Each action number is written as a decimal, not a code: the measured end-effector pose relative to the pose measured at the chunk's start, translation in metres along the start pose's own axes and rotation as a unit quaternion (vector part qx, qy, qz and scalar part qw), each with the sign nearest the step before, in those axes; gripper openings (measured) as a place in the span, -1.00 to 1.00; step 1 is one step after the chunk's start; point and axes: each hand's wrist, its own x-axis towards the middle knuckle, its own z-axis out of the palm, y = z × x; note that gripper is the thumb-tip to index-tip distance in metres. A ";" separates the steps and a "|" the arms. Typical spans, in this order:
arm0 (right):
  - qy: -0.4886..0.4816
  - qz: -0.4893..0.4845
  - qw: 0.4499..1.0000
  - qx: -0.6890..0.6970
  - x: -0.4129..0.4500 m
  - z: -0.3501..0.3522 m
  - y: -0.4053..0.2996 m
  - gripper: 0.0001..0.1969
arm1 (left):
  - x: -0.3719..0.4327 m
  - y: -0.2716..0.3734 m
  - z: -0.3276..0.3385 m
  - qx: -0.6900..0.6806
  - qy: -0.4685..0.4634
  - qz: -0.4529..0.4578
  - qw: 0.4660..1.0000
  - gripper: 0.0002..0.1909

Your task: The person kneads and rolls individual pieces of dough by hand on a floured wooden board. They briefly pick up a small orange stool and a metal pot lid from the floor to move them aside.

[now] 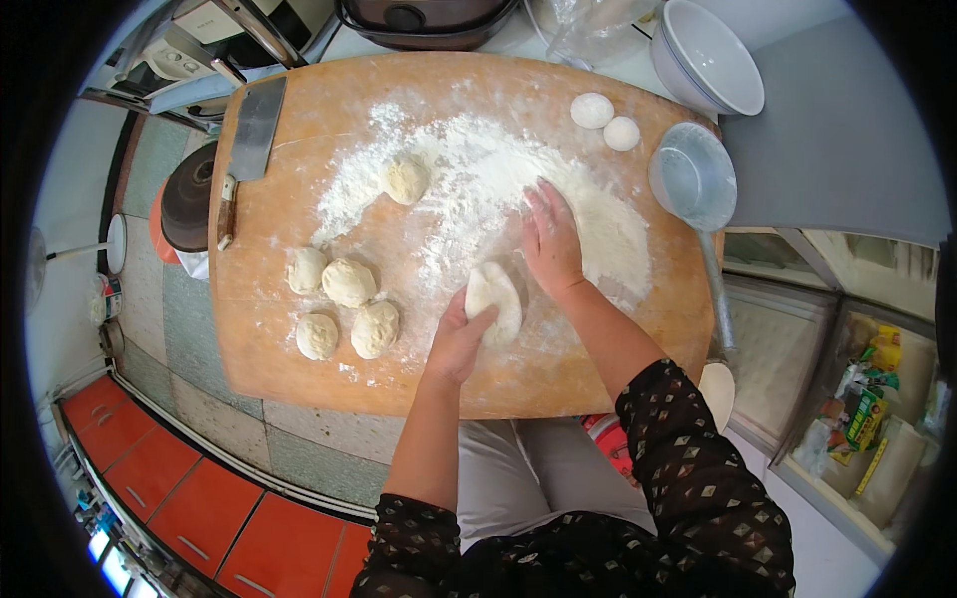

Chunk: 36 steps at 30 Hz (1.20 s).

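Observation:
My left hand (457, 334) grips a flattened, folded piece of dough (496, 299) by its left side, thumb on top, near the front of the wooden board (576, 374). My right hand (552, 243) rests with fingers extended on the spread of white flour (478, 164), holding nothing. One dough ball (405, 179) sits at the flour's left part. Several more balls, among them a larger dough ball (349, 282), are grouped at the front left. Two smooth, floured rounds, one of them a pale dough round (592, 111), lie touching at the back right.
A cleaver (256, 131) lies along the board's left edge. On the right edge rests a metal ladle (693, 176), its handle pointing towards me. White bowls (710, 60) stand behind it. A dark appliance (426, 22) is beyond the far edge. An orange-red cabinet (202, 508) runs at lower left.

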 end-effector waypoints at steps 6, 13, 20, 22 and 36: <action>-0.130 0.175 0.936 0.277 0.022 0.006 -0.022 -0.67 | 0.014 -0.021 0.004 0.195 -0.003 0.051 0.979 -0.59; 0.043 0.072 0.996 0.003 -0.052 0.021 -0.059 -0.75 | -0.007 -0.009 0.000 0.584 -0.022 0.341 0.736 -0.39; 0.085 0.048 0.992 0.081 -0.065 0.052 -0.079 -0.71 | -0.036 -0.006 -0.028 0.320 -0.029 0.164 0.933 -0.29; 0.075 0.022 0.995 0.057 -0.052 0.055 -0.069 -0.70 | -0.037 -0.001 -0.027 0.250 -0.028 0.159 0.955 -0.31; 0.007 -0.033 0.999 0.022 0.010 0.060 -0.045 -0.57 | -0.029 0.015 -0.042 0.279 0.038 0.212 0.936 -0.49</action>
